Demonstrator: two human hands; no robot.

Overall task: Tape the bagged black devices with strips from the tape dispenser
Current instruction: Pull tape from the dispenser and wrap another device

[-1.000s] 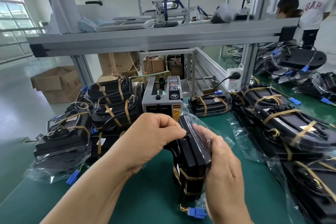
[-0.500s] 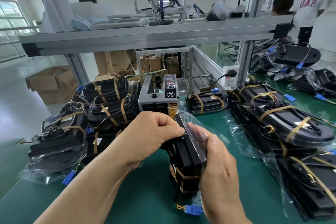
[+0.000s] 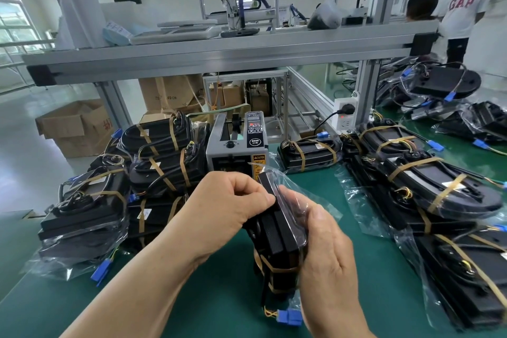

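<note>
One bagged black device [image 3: 277, 230] is standing on end on the green table [image 3: 214, 299], nearest the camera, with both hands gripping it. The left hand [image 3: 227, 200] is curling its fingers and pinching the clear bag at the device's top end. The right hand [image 3: 326, 263] is wrapping around its right side, thumb on the plastic. One blue connector [image 3: 289, 317] is trailing from the bottom. Just behind, one grey tape dispenser [image 3: 237, 149] is standing. Left of it, at least five taped devices are lying in a left pile [image 3: 164, 170]. One single taped device [image 3: 310, 155] is lying just right of it. A right stack [image 3: 439, 189], count unclear, is running along the right. Far back, two people [image 3: 463, 8] are standing.
</note>
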